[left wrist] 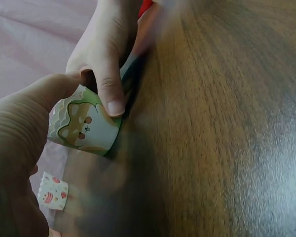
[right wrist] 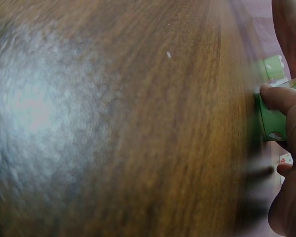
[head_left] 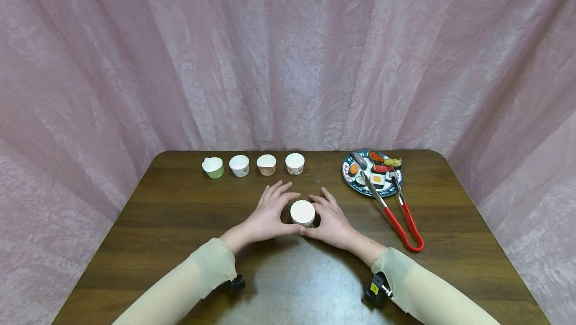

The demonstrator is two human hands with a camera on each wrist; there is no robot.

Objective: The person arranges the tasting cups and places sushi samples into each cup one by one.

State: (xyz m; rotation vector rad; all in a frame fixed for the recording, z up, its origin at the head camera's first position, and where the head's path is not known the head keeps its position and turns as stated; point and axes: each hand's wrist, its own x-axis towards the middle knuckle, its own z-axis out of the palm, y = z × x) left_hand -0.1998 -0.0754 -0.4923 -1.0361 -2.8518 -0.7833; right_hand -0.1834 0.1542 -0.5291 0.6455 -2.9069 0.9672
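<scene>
A paper baking cup (head_left: pixel 303 213) with a white inside stands at the middle of the table, between both hands. In the left wrist view, this cup (left wrist: pixel 89 127) shows a cartoon dog on green. My left hand (head_left: pixel 270 217) curves round its left side, with the thumb in front and fingertips close to the back rim. From the other side my right hand (head_left: pixel 332 221) grips it, the thumb (left wrist: pixel 112 96) pressed on its wall. The two thumbs meet in front of the cup. In the right wrist view the right thumb (right wrist: pixel 281 97) lies against the green wall.
Behind the hands stand a green paper cup (head_left: pixel 213 168), a white one (head_left: pixel 240 166), a brown one (head_left: pixel 267 165) and a patterned one (head_left: pixel 295 164) in a row. Right of them, red-handled tongs (head_left: pixel 407 227) lean on a plate (head_left: pixel 348 177) of sushi-like pieces. A pink curtain (head_left: pixel 288 65) hangs behind.
</scene>
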